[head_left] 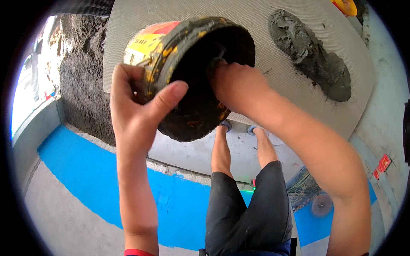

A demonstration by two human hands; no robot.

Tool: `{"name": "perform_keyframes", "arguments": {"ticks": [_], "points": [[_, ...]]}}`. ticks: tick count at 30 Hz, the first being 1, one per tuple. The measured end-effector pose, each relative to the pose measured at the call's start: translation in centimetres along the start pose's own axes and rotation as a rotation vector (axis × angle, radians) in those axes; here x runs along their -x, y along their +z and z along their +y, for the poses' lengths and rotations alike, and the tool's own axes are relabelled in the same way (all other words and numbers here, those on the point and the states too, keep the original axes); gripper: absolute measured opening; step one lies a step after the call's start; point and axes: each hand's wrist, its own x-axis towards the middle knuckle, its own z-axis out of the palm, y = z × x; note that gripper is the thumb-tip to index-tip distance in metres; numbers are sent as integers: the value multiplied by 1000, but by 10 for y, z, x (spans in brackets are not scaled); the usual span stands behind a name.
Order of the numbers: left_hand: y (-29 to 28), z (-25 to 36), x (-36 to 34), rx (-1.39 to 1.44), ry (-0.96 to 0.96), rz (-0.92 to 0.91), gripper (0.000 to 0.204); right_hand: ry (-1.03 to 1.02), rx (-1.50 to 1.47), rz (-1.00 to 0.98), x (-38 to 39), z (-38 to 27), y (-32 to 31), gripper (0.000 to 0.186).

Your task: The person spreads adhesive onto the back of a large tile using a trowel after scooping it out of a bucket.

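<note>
A round bucket (156, 45) with a yellow and red label is tilted so that its dark, mortar-smeared mouth faces me. My left hand (139, 100) grips its rim at the left, thumb over the edge and fingers on the outer wall. Reaching into the mouth, my right hand (239, 83) is closed; what it holds is lost in the dark inside. Beneath the bucket lies a large grey tile (273, 87) with a fine textured surface. A long heap of wet grey mortar (314, 57) rests on it at the right.
Rough dark soil or mortar (83, 81) borders the tile at the left. A blue painted band (179, 205) crosses the floor nearer me. At the upper right sits a yellow and red container (347, 6). A red packet (382, 166) lies at the right.
</note>
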Motion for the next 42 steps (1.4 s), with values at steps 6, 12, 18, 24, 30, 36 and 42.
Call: {"name": "perform_keyframes", "arguments": {"ticks": [6,12,18,24,30,36,42], "points": [[-9,-35,30,73,53,23,59,-137,-108,-151,-3,7,28,24],[-8,-68,51,298,186,70,62,-327,-325,-93,14,8,72,27],[-14,-71,59,299,163,86,63,82,-1066,-463,26,-30,53,40],[-8,-65,58,202,184,89,57,326,-1740,-707,34,-25,58,48],[-23,-48,40,240,67,147,44,184,-1855,-737,77,5,43,51],[-57,-54,13,361,-79,272,37,227,-1897,-479,199,69,-4,54],[-49,-48,6,445,-83,260,33,220,-1002,178,231,117,6,41]]}}
